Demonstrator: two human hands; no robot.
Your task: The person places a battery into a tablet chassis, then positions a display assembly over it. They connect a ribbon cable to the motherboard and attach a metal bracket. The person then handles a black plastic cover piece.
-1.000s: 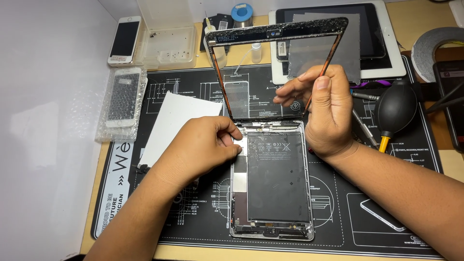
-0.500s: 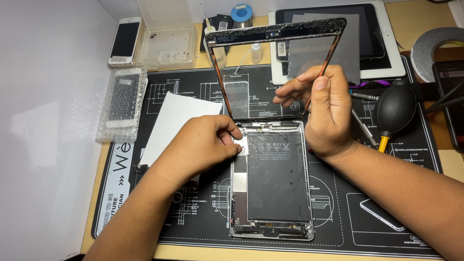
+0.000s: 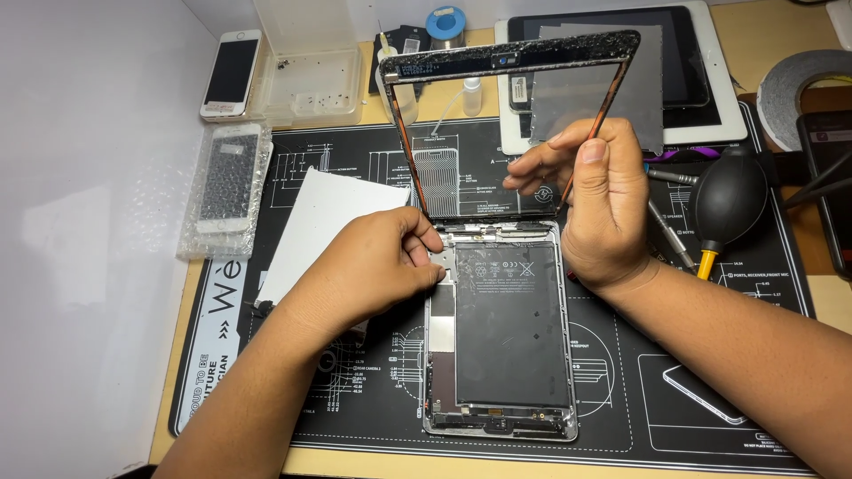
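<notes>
An opened silver tablet body (image 3: 500,337) lies on a black printed work mat (image 3: 710,355), its dark battery exposed. Its glass front panel (image 3: 510,60), black-framed with a cracked top edge, stands tilted up from the body's top end. My right hand (image 3: 599,208) pinches the panel's right edge and holds it up. My left hand (image 3: 373,270) rests on the mat with its fingertips at the body's top left corner, near a small connector area. Whether the left fingers hold anything small is hidden.
A white sheet (image 3: 324,226) lies left of the tablet. A bubble-wrapped phone (image 3: 222,186), a white phone (image 3: 231,75) and a clear plastic box (image 3: 311,80) sit at the left back. A black air blower (image 3: 728,204), tape roll (image 3: 803,84) and another tablet (image 3: 701,89) are at the right.
</notes>
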